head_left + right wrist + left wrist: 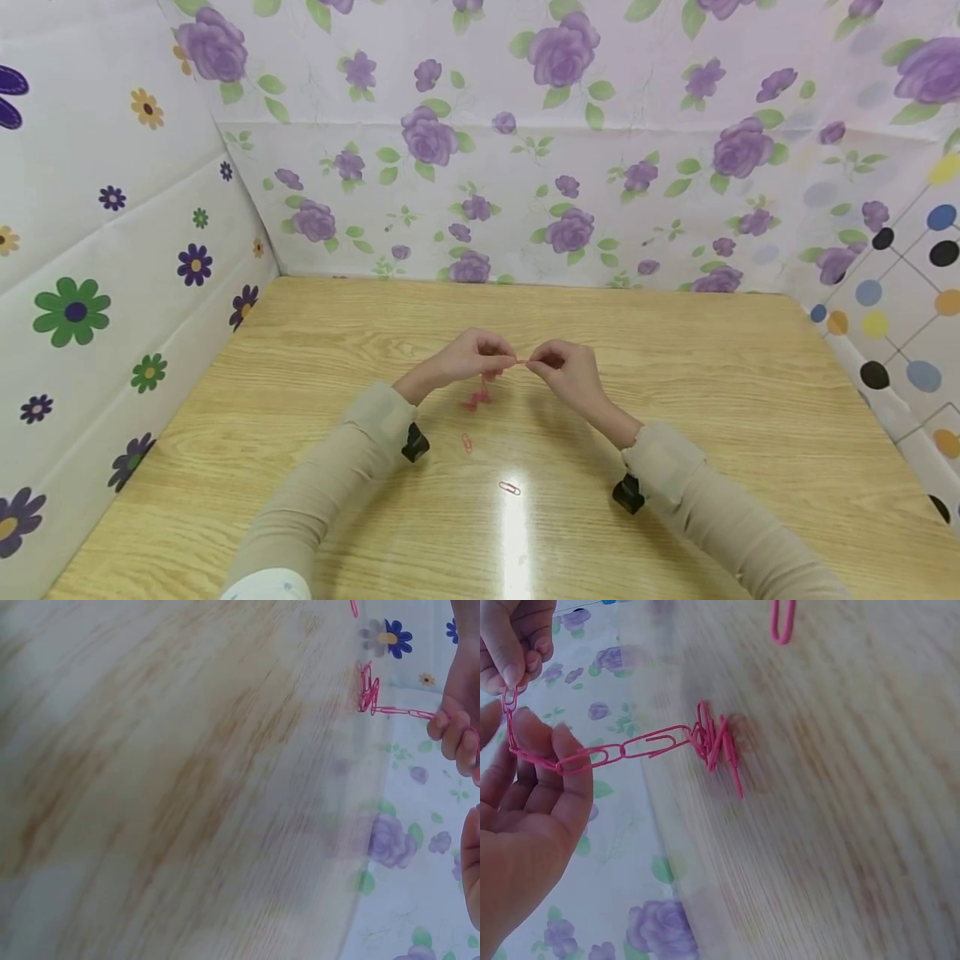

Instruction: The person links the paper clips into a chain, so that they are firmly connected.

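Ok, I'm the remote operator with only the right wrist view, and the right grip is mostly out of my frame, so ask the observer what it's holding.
Observer: In the left wrist view, the right grip pinches a pink paperclip at the end of the chain.
Operator: How many clips lie apart from that?
Observer: Two in the head view: one loose paperclip and, lower in the picture, another loose paperclip.
Operator: And what clothing shows?
Observer: Beige sleeves, on both arms in the head view.
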Available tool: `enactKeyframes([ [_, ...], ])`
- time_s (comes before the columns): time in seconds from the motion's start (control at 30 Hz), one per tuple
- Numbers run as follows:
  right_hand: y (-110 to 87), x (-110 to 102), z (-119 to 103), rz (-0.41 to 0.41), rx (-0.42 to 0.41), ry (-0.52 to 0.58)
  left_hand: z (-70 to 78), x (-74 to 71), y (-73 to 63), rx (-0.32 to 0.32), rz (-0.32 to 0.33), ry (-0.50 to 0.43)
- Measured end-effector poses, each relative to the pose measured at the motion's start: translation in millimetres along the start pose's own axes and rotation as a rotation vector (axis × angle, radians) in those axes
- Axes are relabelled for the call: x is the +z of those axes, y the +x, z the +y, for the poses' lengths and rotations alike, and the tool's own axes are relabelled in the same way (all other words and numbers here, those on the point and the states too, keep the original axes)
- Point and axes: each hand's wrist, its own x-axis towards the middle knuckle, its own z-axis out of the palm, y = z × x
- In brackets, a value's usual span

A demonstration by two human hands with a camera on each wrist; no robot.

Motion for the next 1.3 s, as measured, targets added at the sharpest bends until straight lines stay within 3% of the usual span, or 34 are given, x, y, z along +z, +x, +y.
enactKeyframes([
  [0.23, 0.2, 1.9, 1.1, 0.024, 0.021, 0.000, -0.1, 3.6, -1.2, 0.098, 0.064, 0.087],
  [0.47, -4.6, 0.1, -0.2, -0.017, 0.026, -0.019, 0.5, -2.6, -10.4, 0.089, 0.144, 0.043],
  [0.67, -14.9, -2.7, -3.9, -0.212, 0.019, -0.077, 6.6, -10.3, -24.0, 0.123, 0.169, 0.033],
  [0.83, -26.3, -2.7, -6.6, -0.418, -0.024, -0.093, 20.5, -11.9, -40.3, 0.102, 0.198, 0.025],
  [0.93, -33.1, -2.3, -8.5, -0.535, -0.039, -0.100, 21.7, -13.6, -46.0, 0.090, 0.225, 0.023],
  [1.13, -44.9, -1.8, -11.4, -0.687, -0.024, -0.110, 17.2, -17.2, -52.7, 0.095, 0.251, 0.005],
  [1.3, -52.1, 0.8, -11.1, -0.768, -0.056, -0.047, -1.6, -22.9, -55.5, 0.112, 0.257, -0.024],
])
